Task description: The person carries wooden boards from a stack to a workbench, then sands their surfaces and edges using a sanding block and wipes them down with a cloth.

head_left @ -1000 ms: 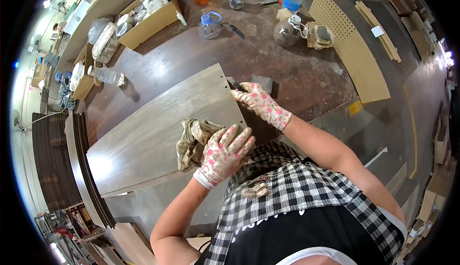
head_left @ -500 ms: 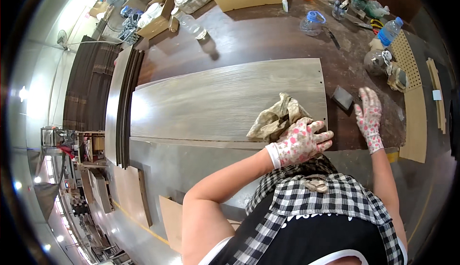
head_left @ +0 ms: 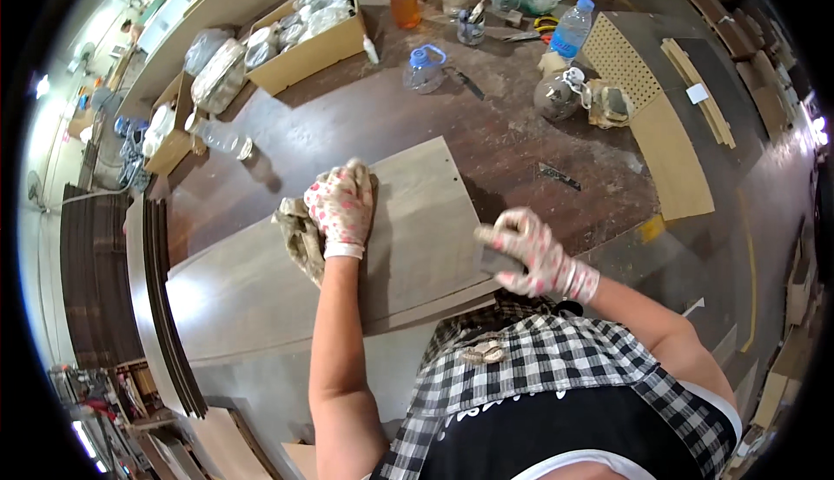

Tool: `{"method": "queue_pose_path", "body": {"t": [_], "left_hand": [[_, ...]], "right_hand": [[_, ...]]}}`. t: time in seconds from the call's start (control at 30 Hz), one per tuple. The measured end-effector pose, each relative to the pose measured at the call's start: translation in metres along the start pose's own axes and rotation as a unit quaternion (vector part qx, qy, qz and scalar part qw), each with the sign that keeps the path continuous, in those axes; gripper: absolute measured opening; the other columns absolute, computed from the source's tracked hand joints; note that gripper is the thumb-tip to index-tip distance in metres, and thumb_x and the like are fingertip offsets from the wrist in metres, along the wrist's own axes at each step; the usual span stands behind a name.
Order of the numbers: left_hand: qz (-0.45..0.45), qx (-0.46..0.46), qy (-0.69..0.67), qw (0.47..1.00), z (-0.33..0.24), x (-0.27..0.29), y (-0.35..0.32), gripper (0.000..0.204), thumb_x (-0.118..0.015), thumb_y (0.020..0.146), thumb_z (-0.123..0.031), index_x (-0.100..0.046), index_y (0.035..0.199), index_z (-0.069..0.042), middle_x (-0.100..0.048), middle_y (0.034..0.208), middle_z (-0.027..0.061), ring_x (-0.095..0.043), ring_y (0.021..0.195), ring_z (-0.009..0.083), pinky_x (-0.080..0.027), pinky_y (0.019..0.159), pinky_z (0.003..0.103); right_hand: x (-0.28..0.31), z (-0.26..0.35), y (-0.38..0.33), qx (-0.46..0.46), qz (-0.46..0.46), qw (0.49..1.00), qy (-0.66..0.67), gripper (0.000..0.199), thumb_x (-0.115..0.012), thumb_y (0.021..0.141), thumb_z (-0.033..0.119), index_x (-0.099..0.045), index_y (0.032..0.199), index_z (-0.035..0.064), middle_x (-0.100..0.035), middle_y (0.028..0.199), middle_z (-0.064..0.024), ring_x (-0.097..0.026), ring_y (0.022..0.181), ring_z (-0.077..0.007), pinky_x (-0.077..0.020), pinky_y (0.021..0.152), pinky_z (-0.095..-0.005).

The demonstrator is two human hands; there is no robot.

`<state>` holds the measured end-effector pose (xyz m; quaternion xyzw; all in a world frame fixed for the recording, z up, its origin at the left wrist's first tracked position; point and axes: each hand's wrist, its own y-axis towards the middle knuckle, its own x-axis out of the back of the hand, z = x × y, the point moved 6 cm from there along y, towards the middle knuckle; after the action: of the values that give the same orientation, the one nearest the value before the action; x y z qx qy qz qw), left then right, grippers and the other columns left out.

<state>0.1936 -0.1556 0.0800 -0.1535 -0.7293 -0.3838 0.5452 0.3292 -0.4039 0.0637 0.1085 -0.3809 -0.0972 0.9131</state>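
Note:
A wood-grain grey panel (head_left: 417, 206) lies across the brown table, on top of at least one more panel. My left hand (head_left: 341, 206), in a white glove with pink dots, is on its far half, closed over a stained cloth rag (head_left: 302, 237) that shows mostly at the hand's left side. At the panel's right end my right hand (head_left: 539, 254), gloved alike, grips a dark grey block (head_left: 501, 261), which looks like a sanding block. Thumb and fingers wrap it, and its far side is partly hidden. Whether the block touches the panel edge I cannot tell.
On the table (head_left: 347, 124) stand a blue-capped bottle (head_left: 571, 30), a clear jug (head_left: 424, 70), a bottle of orange liquid (head_left: 404, 0) and a cardboard box of wrapped items (head_left: 308, 50). A dark strip (head_left: 559, 176) lies right of the panel. Upright panels (head_left: 161, 306) lean at the left.
My left hand carried the rag left and away from me across the panel. My right hand picked the block up off the table and brought it to the panel's right end. The view turned right.

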Motion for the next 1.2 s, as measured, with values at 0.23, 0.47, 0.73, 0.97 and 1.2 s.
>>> {"method": "queue_pose_path", "body": {"t": [0.23,0.47,0.73,0.97,1.2], "left_hand": [[0.090,0.002,0.090,0.992,-0.022,-0.009,0.015,0.024,-0.056,0.084,-0.032,-0.063,0.104,-0.021,-0.063,0.101,-0.0001,-0.057,0.098,0.0215,-0.041,0.082,0.040],[0.038,0.007,0.056,0.998,-0.008,-0.007,0.005,0.022,-0.056,0.084,-0.032,-0.065,0.100,-0.019,-0.064,0.097,0.0002,-0.058,0.094,0.0227,-0.042,0.080,0.039],[0.044,-0.019,0.069,0.996,-0.019,-0.010,0.008,0.022,-0.056,0.084,-0.031,-0.064,0.101,-0.019,-0.063,0.097,0.0017,-0.058,0.093,0.0233,-0.041,0.079,0.041],[0.041,0.002,0.078,0.996,-0.009,-0.009,0.007,0.020,-0.055,0.086,-0.032,-0.065,0.098,-0.019,-0.064,0.096,0.0009,-0.059,0.091,0.0221,-0.042,0.078,0.039],[0.037,0.006,0.093,0.995,-0.008,-0.008,0.008,0.022,-0.055,0.087,-0.034,-0.067,0.097,-0.019,-0.065,0.094,0.0011,-0.059,0.090,0.0229,-0.043,0.077,0.039]], "right_hand": [[0.014,-0.035,0.110,0.184,-0.177,0.924,-0.284,0.044,-0.066,0.079,0.023,-0.053,0.119,0.0100,-0.052,0.117,-0.0115,-0.049,0.109,-0.0275,-0.0409,0.094,-0.0408],[-0.007,-0.003,0.033,0.094,-0.085,0.992,-0.005,0.057,-0.062,0.068,0.016,-0.053,0.123,0.0063,-0.048,0.130,-0.0153,-0.042,0.126,-0.0366,-0.0344,0.105,-0.0488],[0.002,-0.042,0.086,0.051,-0.206,0.974,-0.074,0.049,-0.067,0.078,0.021,-0.052,0.123,0.0068,-0.051,0.125,-0.0159,-0.049,0.117,-0.0335,-0.0429,0.098,-0.0433],[-0.008,-0.047,0.105,0.036,-0.154,0.986,-0.047,0.052,-0.065,0.078,0.022,-0.050,0.127,0.0096,-0.049,0.131,-0.0158,-0.048,0.120,-0.0329,-0.0409,0.100,-0.0410],[-0.020,0.007,-0.079,0.008,-0.007,0.999,-0.052,0.062,-0.065,0.072,0.015,-0.047,0.130,0.0050,-0.046,0.134,-0.0163,-0.043,0.126,-0.0329,-0.0369,0.104,-0.0471]]}}
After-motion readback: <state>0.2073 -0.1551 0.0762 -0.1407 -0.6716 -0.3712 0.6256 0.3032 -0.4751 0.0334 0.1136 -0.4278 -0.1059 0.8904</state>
